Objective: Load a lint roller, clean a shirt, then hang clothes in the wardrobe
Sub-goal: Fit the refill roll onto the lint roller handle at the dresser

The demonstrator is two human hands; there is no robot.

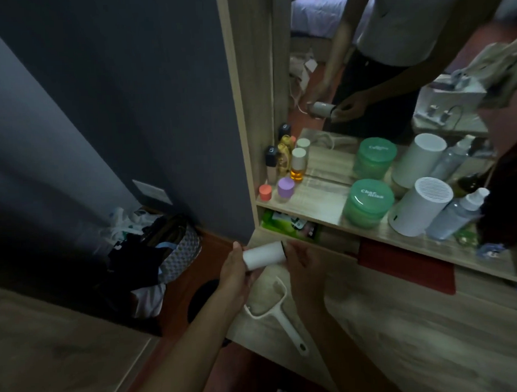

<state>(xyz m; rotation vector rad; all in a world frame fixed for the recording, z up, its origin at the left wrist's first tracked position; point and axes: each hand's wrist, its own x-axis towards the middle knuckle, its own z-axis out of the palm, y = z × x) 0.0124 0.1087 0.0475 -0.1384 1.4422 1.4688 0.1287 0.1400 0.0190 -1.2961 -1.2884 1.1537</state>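
Note:
A white lint roll refill (263, 256) is held sideways above the near left corner of the wooden dressing table (403, 337). My left hand (235, 274) grips its left end from below. My right hand (302, 263) pinches its right end, where a dark rim shows. Below them the empty white lint roller handle (280, 315) lies flat on the table top, its grip pointing toward me. The mirror (364, 60) reflects both hands and the roll.
On the shelf under the mirror stand small cosmetic bottles (297, 165), a green tub (369, 202), a white cylinder device (421, 206) and a spray bottle (460, 213). A red drawer front (406, 265) sits below. Bags and clothes (153, 252) are piled on the floor at the left.

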